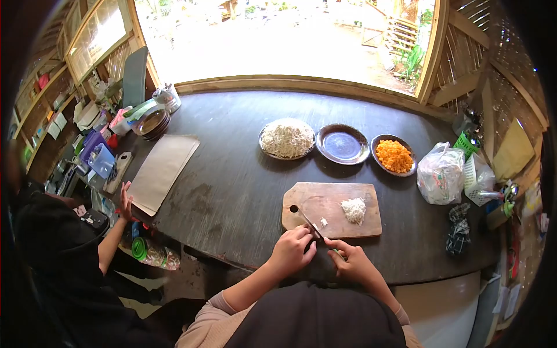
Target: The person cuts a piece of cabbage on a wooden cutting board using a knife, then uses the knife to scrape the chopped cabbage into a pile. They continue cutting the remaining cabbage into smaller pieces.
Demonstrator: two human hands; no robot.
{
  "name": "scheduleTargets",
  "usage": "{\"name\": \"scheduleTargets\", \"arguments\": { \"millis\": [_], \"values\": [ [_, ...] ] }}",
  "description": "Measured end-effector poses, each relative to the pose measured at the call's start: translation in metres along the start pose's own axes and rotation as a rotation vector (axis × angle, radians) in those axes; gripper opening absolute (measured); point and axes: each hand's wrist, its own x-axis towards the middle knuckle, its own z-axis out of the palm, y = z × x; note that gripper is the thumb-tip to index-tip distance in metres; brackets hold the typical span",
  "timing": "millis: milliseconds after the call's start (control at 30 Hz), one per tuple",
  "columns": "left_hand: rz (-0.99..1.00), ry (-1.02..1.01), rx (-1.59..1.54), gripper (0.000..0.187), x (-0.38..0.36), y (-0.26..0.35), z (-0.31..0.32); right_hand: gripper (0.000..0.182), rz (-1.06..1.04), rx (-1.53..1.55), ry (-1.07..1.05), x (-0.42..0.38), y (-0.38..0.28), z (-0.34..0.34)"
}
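In the head view my right hand [353,262] is closed around the handle of a knife [311,224]. The thin blade slants up and left over the near edge of a wooden cutting board [296,194]. Curled fingers of my left hand [292,253] sit beside the blade at that edge; what they grip, if anything, is hidden. A small mound of pale shreds [354,210] lies on the board's right half, and a few white pieces [324,221] lie close to the blade.
Behind the board stand a plate of pale shreds [287,138], a bare plate [343,144] and a bowl of orange pieces [394,156]. A plastic bag [442,173] is at right. Brown paper sheets [162,172] lie at left, near another person's hand [126,200].
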Motion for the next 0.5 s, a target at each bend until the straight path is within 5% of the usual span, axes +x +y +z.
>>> {"name": "scheduleTargets", "arguments": {
  "millis": [300, 500],
  "values": [
    [0.004, 0.014, 0.033, 0.026, -0.001, 0.001, 0.003, 0.036, 0.075, 0.045, -0.06, 0.004, 0.0, -0.005],
    [0.008, 0.033, 0.053, 0.025, 0.001, 0.004, 0.001, 0.036, -0.053, -0.042, 0.023, 0.013, 0.01, 0.011]
  ]
}}
